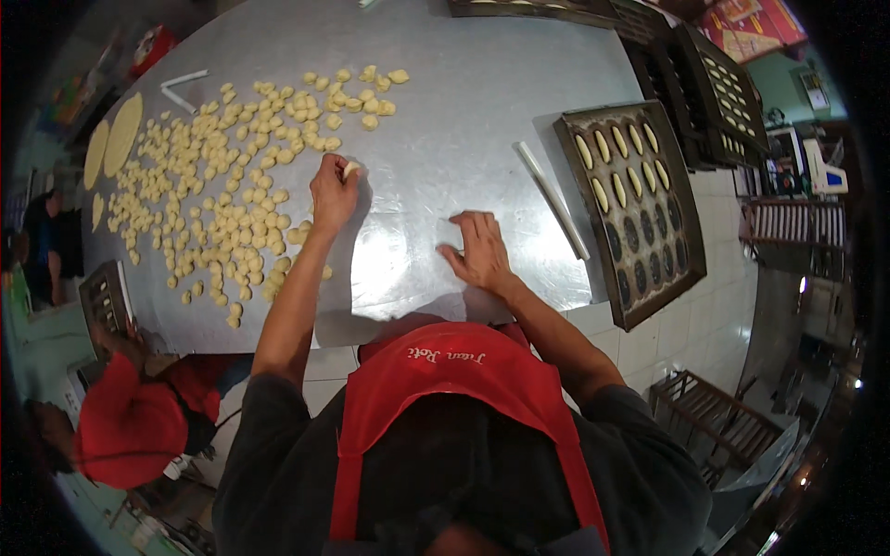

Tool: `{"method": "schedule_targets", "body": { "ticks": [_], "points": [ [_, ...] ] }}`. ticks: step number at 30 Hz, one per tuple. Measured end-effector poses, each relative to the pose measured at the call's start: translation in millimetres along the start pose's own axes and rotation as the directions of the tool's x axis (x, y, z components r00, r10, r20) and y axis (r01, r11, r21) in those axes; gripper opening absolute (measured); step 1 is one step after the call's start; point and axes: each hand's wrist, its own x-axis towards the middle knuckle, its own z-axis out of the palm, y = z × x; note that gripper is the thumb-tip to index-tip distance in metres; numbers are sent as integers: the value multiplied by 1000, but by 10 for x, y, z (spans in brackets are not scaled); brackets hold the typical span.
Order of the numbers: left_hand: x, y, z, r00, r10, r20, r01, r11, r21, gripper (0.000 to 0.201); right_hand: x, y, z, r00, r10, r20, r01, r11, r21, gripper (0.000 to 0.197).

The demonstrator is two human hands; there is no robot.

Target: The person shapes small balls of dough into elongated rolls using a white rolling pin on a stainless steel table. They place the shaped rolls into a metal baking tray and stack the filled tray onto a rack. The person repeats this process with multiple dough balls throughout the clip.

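Left hand [334,193] has one!

Fingers clamped on a dough piece [351,170], just beside the scattered balls [243,252]; right hand [480,250], fingers apart, at the worktop [445,111]. Looks like the pick-up; next likely calls for a gentle rightward carry

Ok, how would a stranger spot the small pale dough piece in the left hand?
On the large grey metal table, round pale dough balls crowd the left side. At their right edge is the bare left hand. The small pale dough piece sits in its grip, while its neighbours lie loose.
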Motion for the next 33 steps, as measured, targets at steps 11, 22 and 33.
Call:
{"method": "schedule_targets", "body": {
  "ticks": [11,22,33],
  "points": [
    [-1214,371,745,969,0,246,116,880,-460,24,-696,529,-1386,837,452,-308,-422,892,163,30],
    [-1425,837,1353,954,-6,299,140,892,-429,34,-980,1259,-1937,823,386,-416,-470,875,-117,35],
    [-1667,1328,1282,825,502,261,-565,735,373,62,-581,904,-769,994,-75,-76,66,992,-111,32]
  ]
}}
